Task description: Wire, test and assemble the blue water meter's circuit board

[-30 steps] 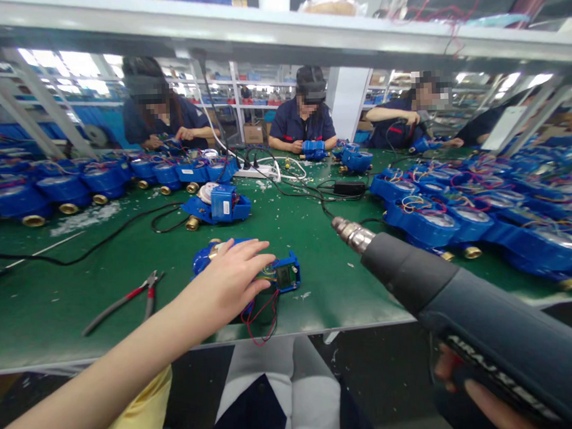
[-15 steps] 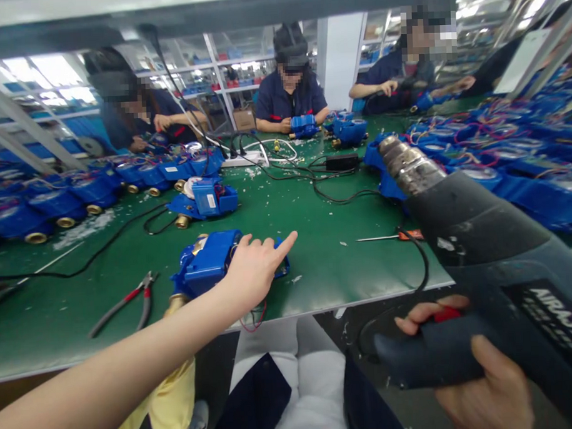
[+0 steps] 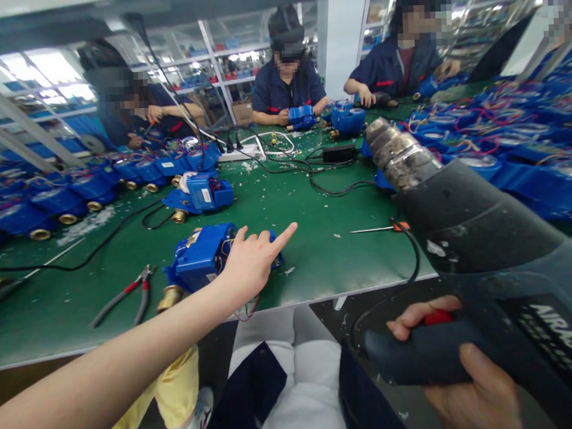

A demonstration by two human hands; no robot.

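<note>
My right hand (image 3: 479, 373) grips the handle of a dark heat gun (image 3: 493, 232), a finger at its red trigger. Its metal nozzle points up and left over the bench. My left hand (image 3: 252, 259) lies over the open end of a blue meter housing (image 3: 198, 258) with a brass pipe fitting (image 3: 169, 298). One finger stretches out to the right; the others bend down onto the housing, their tips hidden. Thin red wires hang below that hand at the bench edge. Behind stands another blue housing (image 3: 203, 193) with a white label.
Cutting pliers (image 3: 141, 285) lie left, a screwdriver (image 3: 401, 227) right. A power strip (image 3: 241, 153), black cables and a black adapter (image 3: 339, 153) lie farther back. Blue units (image 3: 522, 143) crowd the right side, and more (image 3: 74, 194) line the left. Several co-workers (image 3: 288, 83) sit opposite.
The view has shifted slightly. The heat gun appears a little farther left in view, still in my right hand. My left hand stays on the housing. The co-worker at right has lowered a hand.
</note>
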